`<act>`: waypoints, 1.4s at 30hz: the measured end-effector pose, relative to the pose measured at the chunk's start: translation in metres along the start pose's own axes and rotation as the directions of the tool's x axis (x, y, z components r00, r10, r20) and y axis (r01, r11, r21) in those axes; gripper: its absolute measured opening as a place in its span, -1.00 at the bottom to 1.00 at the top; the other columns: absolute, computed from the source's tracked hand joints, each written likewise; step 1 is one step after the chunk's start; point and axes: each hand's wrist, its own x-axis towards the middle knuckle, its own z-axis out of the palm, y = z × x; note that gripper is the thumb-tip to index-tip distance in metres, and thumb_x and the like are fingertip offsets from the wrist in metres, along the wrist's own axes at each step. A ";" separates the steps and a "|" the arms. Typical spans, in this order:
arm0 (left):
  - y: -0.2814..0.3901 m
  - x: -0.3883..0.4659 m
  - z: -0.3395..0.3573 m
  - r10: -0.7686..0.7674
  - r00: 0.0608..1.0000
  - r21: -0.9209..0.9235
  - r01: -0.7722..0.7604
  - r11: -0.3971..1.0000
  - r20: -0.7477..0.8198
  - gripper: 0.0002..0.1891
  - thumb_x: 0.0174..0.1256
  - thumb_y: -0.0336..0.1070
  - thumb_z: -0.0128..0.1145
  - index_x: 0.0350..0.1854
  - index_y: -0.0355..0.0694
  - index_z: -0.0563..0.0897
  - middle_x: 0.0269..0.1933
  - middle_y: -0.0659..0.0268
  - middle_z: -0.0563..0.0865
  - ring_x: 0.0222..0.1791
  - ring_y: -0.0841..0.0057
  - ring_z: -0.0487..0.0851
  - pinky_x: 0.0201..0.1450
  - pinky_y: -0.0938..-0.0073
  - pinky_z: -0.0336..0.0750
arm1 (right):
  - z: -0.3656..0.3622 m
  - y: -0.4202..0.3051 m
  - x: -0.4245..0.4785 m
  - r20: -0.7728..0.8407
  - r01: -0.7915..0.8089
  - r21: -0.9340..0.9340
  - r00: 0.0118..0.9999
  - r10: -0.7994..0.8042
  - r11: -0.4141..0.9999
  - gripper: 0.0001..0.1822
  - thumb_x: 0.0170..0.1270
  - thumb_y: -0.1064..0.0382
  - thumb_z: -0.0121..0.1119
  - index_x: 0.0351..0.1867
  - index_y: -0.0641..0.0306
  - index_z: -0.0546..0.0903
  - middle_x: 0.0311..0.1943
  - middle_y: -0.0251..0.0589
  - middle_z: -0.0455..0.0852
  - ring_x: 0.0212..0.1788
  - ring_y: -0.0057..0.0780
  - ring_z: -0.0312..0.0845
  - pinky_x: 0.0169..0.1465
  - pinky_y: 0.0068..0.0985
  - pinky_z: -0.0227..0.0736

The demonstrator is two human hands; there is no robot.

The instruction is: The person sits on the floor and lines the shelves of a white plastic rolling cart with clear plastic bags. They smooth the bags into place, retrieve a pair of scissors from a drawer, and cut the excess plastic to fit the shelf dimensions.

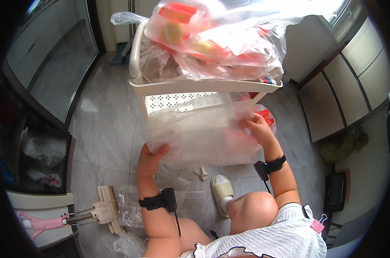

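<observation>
A translucent whitish plastic bag (201, 135) is stretched between my two hands, blurred by motion. My left hand (153, 154) grips its lower left part with the thumb on top. At the upper right side, my right hand (256, 125) pinches its edge. Just beyond the bag stands a cream plastic rolling cart (204, 87). Its top tier is heaped with clear and red-printed plastic bags (214, 48). Behind the bag in my hands, part of the lower tier's perforated tray (178, 100) shows; the rest of that tier is hidden.
A sponge mop with a pink handle (40, 222) lies at the lower left. Clear plastic bags (130, 206) lie on the grey tiled floor (98, 135). A red bag (266, 116) sits right of the cart. Cabinets (336, 90) line the right; a dark open compartment (37, 129) is at left.
</observation>
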 end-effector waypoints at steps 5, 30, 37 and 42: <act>-0.006 -0.002 -0.003 -0.048 0.999 0.030 0.048 0.998 -0.012 -0.40 0.20 -0.23 0.40 0.25 -0.34 0.48 0.13 0.27 0.64 0.06 0.50 0.60 0.16 0.40 0.47 | -0.008 -0.002 -0.009 0.093 0.006 0.163 0.995 -0.022 0.987 -0.57 0.23 0.44 0.17 0.17 0.36 0.56 -0.02 -0.20 0.71 0.00 -0.47 0.63 0.11 -0.48 0.49; -0.026 0.016 0.010 -0.201 0.961 -0.606 0.277 0.746 0.192 -0.46 0.37 -0.26 0.06 0.40 -0.13 0.36 0.25 -0.02 0.53 0.24 0.03 0.54 0.26 0.10 0.47 | -0.011 0.034 -0.046 -0.294 -0.221 0.138 0.922 0.253 0.965 -0.57 0.30 0.28 0.29 0.15 0.34 0.51 -0.03 -0.25 0.66 -0.10 -0.49 0.67 -0.12 -0.48 0.68; -0.015 0.006 0.022 -0.044 0.964 -0.023 0.040 0.999 -0.260 -0.61 0.22 -0.57 0.10 0.14 -0.30 0.51 -0.01 0.23 0.65 -0.03 0.39 0.69 -0.06 0.40 0.65 | -0.008 0.024 -0.044 -0.194 -0.182 -0.076 0.967 0.165 0.980 -0.68 0.27 0.33 0.24 0.04 0.33 0.61 -0.15 -0.27 0.73 -0.13 -0.53 0.68 -0.08 -0.52 0.62; 0.014 0.001 0.042 0.162 0.959 0.217 -0.111 0.970 -0.234 -0.61 0.28 -0.58 0.07 0.17 -0.32 0.45 -0.05 0.24 0.67 -0.04 0.44 0.70 -0.13 0.49 0.67 | -0.018 0.004 -0.042 0.096 -0.093 -0.301 0.987 0.127 0.949 -0.50 0.20 0.27 0.31 0.18 0.33 0.54 0.03 -0.31 0.67 0.09 -0.59 0.51 0.23 -0.53 0.36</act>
